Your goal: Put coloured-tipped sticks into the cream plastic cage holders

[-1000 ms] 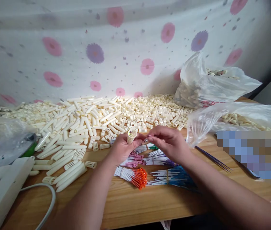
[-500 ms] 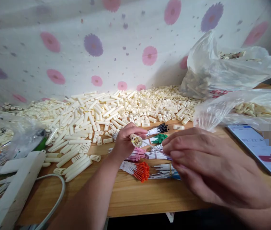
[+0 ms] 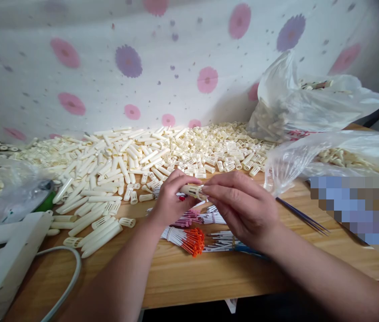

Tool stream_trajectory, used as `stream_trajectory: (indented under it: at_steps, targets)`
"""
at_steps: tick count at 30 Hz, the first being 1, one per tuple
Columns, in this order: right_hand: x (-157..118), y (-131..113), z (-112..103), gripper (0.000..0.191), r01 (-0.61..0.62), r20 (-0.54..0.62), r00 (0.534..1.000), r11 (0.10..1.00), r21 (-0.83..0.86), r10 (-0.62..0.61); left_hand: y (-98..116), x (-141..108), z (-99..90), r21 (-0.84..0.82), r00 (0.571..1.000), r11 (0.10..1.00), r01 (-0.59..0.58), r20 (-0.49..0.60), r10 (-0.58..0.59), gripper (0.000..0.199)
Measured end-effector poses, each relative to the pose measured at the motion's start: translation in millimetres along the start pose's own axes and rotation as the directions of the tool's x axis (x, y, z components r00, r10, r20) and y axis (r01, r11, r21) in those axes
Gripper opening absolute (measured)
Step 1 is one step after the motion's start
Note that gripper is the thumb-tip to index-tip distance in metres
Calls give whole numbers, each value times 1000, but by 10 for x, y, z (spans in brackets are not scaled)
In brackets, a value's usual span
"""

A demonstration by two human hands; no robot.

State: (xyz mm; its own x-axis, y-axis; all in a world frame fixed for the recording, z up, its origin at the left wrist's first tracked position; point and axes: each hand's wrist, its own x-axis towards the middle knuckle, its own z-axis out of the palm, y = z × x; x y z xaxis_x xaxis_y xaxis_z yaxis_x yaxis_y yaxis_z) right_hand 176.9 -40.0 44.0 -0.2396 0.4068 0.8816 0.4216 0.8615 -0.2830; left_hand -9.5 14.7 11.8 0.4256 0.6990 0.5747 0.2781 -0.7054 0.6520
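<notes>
My left hand (image 3: 169, 203) is closed around a cream slotted plastic tube (image 3: 192, 191), which lies sideways with its slotted end to the right. The fingertips of my right hand (image 3: 246, 208) are pinched together at that end; whatever they grip is hidden. Below the hands lie bundles of thin white sticks with coloured tips: an orange-tipped bundle (image 3: 189, 240), a pink-tipped bundle (image 3: 186, 218) and a bundle by the right wrist (image 3: 223, 240). Other bundles are partly covered by the hands.
A wide heap of cream tubes and slotted pieces (image 3: 136, 156) runs along the patterned wall sheet. Plastic bags (image 3: 310, 107) stand at the back right. Dark tweezers (image 3: 301, 217) lie right of my right hand, beside a blurred-out patch. A power strip (image 3: 18, 264) with cables is at left.
My right hand has moved left and away from me, up to the tube's end. The thin white stick seen between hand and tube is hidden now. The tube has turned sideways.
</notes>
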Motion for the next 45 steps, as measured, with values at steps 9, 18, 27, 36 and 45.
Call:
stream_trajectory:
  at_steps: [9, 18, 27, 36, 45]
  targets:
    - [6, 75, -23, 7, -95, -33, 995, 992, -84, 93, 80, -23, -71, 51, 995, 999, -10, 98, 5, 40]
    - [-59, 138, 72, 7, -302, -45, 952, 952, 44, 303, 35, -23, -16, 281, 994, 958, -64, -72, 87, 30]
    - [-106, 170, 143, 10, -422, 16, 902, 873, 245, 432, 44, -24, -22, 380, 985, 923, -66, -123, 122, 31]
    - [-89, 144, -18, 9, -433, 167, 898, 885, 173, 407, -59, 38, -39, -66, 973, 980, 188, -121, -195, 42]
    - [-262, -353, 369, 18, -163, 710, 490, 853, -495, 506, 137, -23, 265, -364, 868, 835, 413, -119, -481, 27]
